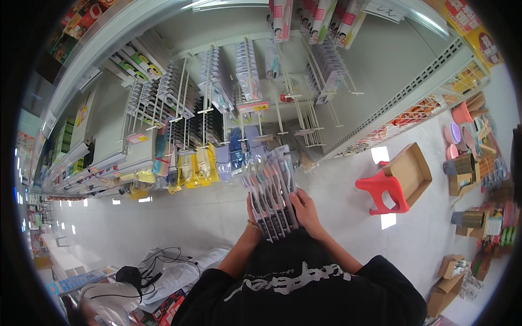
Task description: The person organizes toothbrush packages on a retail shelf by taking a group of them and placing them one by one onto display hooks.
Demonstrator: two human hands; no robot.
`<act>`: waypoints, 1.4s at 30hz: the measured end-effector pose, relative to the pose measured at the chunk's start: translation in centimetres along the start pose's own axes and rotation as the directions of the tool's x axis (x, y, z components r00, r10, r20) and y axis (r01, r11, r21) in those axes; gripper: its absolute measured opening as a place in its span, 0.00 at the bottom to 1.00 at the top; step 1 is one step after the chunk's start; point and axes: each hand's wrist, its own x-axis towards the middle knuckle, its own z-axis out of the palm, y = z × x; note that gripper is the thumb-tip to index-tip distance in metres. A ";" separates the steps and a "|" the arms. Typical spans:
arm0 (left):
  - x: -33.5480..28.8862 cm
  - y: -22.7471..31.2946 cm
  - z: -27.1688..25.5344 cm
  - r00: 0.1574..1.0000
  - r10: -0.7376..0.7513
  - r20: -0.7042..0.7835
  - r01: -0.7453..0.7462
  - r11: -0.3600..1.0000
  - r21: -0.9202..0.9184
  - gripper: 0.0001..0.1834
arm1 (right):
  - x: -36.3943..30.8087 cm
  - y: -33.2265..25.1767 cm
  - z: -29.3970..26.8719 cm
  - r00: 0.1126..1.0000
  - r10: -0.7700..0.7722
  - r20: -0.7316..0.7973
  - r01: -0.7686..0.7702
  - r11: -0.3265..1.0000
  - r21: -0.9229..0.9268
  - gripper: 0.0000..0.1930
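Note:
In front of my chest is a fanned stack of packaged toothbrushes (270, 198), in clear packs with dark lower ends. Around its left side wraps my left hand (252, 216), its fingers mostly hidden behind the packs; a bracelet circles that wrist. My right hand (305, 212) grips the right edge, thumb on the front. Beyond the stack, wire display hooks (281, 117) stick out from the shelf wall, some bare. Rows of similar hanging packs (215, 76) fill several others.
Yellow packs (204, 165) hang low on the shelf. To the right, a red stool (383, 191) bears an open cardboard box (410, 171). Baskets (468, 219) and more boxes (446, 290) line the far right. Black cables (157, 266) lie on pale plastic wrapping at lower left.

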 end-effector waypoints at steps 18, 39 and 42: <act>-3.0 1.5 4.6 0.979 0.061 0.195 -0.046 0.996 -0.076 0.37 | 19.5 -5.6 -2.6 0.970 -0.222 -0.098 0.201 0.962 -0.184 0.09; 4.3 0.9 8.7 0.956 0.122 0.268 -0.083 0.985 -0.154 0.35 | 31.6 -0.9 1.5 0.924 -0.277 -0.263 0.294 0.955 0.028 0.14; 4.5 0.7 9.7 0.966 0.190 0.177 -0.118 0.928 -0.354 0.37 | 35.0 -1.0 2.3 0.923 -0.253 -0.291 0.310 0.936 0.169 0.15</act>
